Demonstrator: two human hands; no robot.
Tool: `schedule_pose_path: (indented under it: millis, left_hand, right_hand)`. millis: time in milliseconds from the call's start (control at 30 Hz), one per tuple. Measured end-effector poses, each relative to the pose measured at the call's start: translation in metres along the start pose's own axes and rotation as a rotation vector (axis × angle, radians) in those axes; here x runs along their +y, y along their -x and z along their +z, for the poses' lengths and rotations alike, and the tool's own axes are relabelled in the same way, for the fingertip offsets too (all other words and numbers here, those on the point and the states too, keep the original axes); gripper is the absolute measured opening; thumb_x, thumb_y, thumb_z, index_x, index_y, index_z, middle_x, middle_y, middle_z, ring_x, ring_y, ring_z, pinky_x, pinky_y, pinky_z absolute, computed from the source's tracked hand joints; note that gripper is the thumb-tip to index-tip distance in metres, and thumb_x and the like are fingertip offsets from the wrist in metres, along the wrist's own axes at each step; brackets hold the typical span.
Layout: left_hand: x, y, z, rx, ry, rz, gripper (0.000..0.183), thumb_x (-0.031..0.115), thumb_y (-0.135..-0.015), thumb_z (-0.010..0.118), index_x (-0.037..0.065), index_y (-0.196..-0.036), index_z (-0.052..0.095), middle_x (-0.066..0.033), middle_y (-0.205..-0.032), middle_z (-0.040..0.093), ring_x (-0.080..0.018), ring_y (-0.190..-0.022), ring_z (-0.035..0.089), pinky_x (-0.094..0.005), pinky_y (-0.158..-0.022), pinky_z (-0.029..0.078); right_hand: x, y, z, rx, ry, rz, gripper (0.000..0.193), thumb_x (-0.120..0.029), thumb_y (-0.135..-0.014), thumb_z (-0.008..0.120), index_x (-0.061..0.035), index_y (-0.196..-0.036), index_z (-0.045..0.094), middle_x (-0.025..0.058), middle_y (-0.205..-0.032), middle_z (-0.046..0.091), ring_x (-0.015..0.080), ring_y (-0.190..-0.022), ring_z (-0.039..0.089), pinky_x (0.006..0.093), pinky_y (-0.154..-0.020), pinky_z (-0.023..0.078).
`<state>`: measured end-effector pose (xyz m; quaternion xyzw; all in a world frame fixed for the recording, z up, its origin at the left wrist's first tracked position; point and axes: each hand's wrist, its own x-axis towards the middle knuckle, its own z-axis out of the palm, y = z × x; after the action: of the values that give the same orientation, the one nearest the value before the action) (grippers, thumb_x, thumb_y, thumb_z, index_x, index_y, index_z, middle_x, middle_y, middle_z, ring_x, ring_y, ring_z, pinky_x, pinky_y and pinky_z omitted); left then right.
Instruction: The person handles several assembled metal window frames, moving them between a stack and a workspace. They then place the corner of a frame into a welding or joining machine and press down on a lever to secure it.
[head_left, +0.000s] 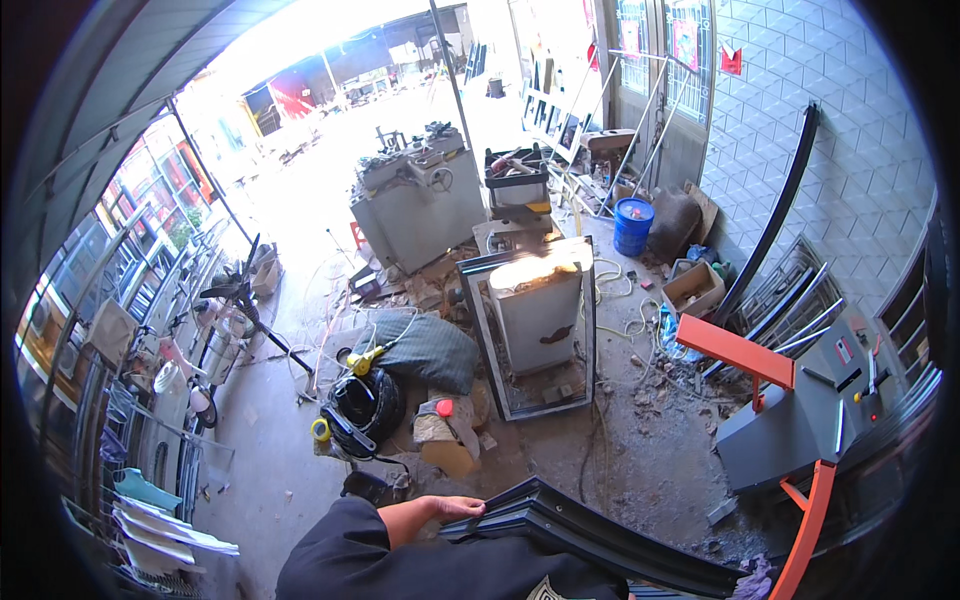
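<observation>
Holding dark ribbed profiles (600, 535) at their left end, low in the view; they run across the torso toward lower right. Left hand (462, 507): fingers look clamped on the profile edge, undersides hidden. Right hand: out of sight, can't tell its fingers. Purple cloth (753, 580) near the profiles' right end, next to the lower orange arm (815, 520) of the grey machine (765, 440). Upper orange arm (735, 350) juts left from same unit.

Ahead of the left hand, on the floor: black helmet-like item (375, 405), yellowish block (445, 452) with a red-topped piece on it, grey-green sack (430, 355) behind. Right of those, upright metal frame (589, 345) around a pale cabinet (540, 325), bright glare on its top.

Farther out: cardboard box (697, 290), blue bucket (632, 228), big grey cabinet (420, 210) with a handwheel. Long black strip (775, 235) leans on the tiled wall (850, 130), right side.
</observation>
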<state>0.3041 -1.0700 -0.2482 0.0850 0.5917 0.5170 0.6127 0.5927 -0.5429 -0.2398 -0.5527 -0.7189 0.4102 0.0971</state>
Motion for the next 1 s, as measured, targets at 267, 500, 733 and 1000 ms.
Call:
schedule_pose_path:
  millis: [267,500,733,1000]
  left_hand:
    - [0.034,-0.035,0.007,0.214,-0.182,-0.054,0.069,0.071,-0.114,0.051,0.01,-0.145,0.064,0.0045,-0.133,0.064,-0.0109,-0.128,0.051,-0.0353,-0.116,0.041]
    - [0.028,-0.051,-0.006,0.248,-0.187,-0.016,0.077,0.075,-0.112,0.05,0.009,-0.148,0.065,-0.0015,-0.138,0.067,-0.0149,-0.133,0.054,-0.0382,-0.118,0.04]
    - [0.135,-0.071,-0.027,0.271,-0.396,-0.047,0.09,0.083,-0.108,0.047,0.003,-0.146,0.068,-0.0106,-0.138,0.069,-0.0207,-0.13,0.059,-0.0411,-0.116,0.045]
    - [0.354,-0.057,-0.077,0.182,-0.156,-0.135,0.076,0.067,-0.109,0.047,0.002,-0.134,0.078,-0.0157,-0.131,0.081,-0.0322,-0.124,0.076,-0.048,-0.111,0.056]
  right_hand:
    - [-0.02,-0.034,-0.01,-0.037,0.071,0.03,0.052,-0.029,-0.09,0.081,0.0012,-0.131,0.071,0.0219,-0.135,0.074,0.0407,-0.124,0.072,0.0525,-0.108,0.055]
    - [-0.039,-0.043,-0.022,-0.045,0.15,0.076,0.052,-0.036,-0.09,0.083,0.002,-0.124,0.075,0.0241,-0.13,0.077,0.0423,-0.12,0.074,0.0535,-0.104,0.057]
    - [-0.029,-0.01,-0.049,-0.004,0.256,0.208,0.054,-0.043,-0.089,0.086,0.0027,-0.118,0.079,0.0264,-0.126,0.079,0.0439,-0.116,0.076,0.0545,-0.1,0.059]
    - [-0.153,0.038,-0.103,0.168,0.287,-0.086,0.081,-0.043,-0.092,0.09,0.0051,-0.149,0.06,0.0284,-0.152,0.063,0.0381,-0.142,0.061,0.0515,-0.117,0.046]
